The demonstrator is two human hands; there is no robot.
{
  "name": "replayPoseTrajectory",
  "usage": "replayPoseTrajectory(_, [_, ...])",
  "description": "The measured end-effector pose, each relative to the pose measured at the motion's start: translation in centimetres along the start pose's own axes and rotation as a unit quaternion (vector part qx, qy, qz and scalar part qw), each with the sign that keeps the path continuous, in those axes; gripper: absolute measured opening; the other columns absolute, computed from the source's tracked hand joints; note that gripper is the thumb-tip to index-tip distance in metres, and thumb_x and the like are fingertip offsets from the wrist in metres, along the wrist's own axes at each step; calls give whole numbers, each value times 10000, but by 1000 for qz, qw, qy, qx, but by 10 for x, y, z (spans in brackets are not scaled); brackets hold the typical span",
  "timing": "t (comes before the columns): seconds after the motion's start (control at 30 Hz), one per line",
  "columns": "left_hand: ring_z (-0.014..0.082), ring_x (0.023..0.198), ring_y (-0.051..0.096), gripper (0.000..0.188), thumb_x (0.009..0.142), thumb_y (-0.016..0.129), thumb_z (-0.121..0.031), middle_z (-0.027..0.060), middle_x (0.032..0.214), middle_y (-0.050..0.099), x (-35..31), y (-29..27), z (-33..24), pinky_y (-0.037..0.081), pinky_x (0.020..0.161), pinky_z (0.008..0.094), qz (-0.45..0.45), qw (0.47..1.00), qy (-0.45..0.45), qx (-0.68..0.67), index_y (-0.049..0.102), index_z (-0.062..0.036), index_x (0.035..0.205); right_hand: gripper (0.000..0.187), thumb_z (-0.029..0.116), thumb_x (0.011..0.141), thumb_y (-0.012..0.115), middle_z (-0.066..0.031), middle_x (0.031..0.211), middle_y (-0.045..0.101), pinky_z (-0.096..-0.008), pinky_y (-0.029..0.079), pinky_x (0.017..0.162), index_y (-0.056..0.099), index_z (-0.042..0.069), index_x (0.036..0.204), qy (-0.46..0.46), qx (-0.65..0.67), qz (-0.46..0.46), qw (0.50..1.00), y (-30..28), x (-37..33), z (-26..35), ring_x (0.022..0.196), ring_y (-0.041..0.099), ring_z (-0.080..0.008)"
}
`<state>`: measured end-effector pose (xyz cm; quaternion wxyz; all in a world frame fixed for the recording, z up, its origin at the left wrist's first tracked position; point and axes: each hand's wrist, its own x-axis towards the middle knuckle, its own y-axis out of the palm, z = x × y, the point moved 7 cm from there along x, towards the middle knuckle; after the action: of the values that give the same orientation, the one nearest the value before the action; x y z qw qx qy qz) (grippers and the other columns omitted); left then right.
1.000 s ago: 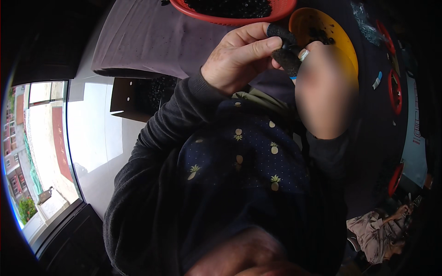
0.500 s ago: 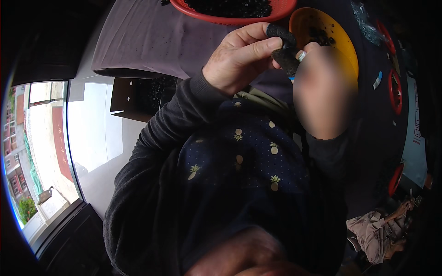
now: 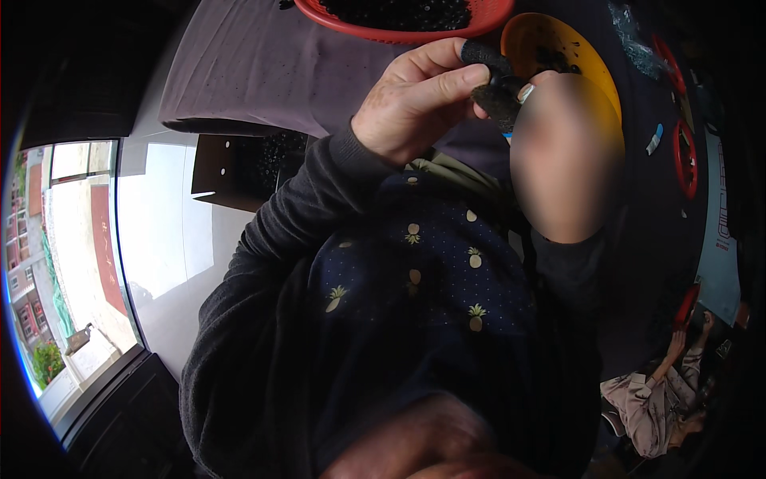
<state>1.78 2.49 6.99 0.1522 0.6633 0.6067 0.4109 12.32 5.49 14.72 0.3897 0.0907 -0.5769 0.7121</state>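
Note:
My left hand [image 3: 415,100] is raised in front of the chest, with black coverings on some fingertips. Its thumb and fingers pinch a small dark piece [image 3: 500,82], whose kind I cannot make out. Close against it on the right is my right hand [image 3: 565,160], mostly blurred but compact and curled. A pale bit shows at its fingertips and a small blue bit below; what it grips is hidden. Just behind the hands stands a yellow bowl [image 3: 610,96] with some small black pieces inside. Beyond the left hand is a red basket [image 3: 383,34] full of similar black pieces.
A grey-purple cloth [image 3: 247,64] covers the table. At left below it sits an open cardboard box [image 3: 215,168] with dark contents. Clear plastic [image 3: 634,40], a small blue-white packet [image 3: 654,140] and red baskets [image 3: 685,160] lie right. Another person's arm [image 3: 669,359] reaches in at lower right.
My hands have barely moved; the right has shifted slightly and turned a little at the fingertips. At lower right, the other person's arms now reach up toward a red basket.

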Motion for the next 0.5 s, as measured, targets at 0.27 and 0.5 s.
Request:
replayPoseTrajectory(0.27, [109, 850, 554, 227, 906, 514, -114, 43, 1003, 604, 0, 2, -1, 441, 746, 257, -8, 1000, 11, 9, 560, -48, 1119, 281, 258, 749, 717, -44, 667, 563, -320, 478, 506, 520, 61, 775, 0, -12, 0, 1000, -1, 0, 0, 601, 595, -208])
replayPoseTrajectory(0.5, [103, 848, 555, 236, 905, 519, -116, 32, 993, 608, 0, 1, 1, 437, 739, 253, -8, 1000, -1, -10, 558, -53, 1129, 260, 243, 755, 713, -43, 682, 565, -321, 476, 514, 526, 66, 788, 12, 2, 7, 1000, 0, 0, 0, 622, 603, -205])
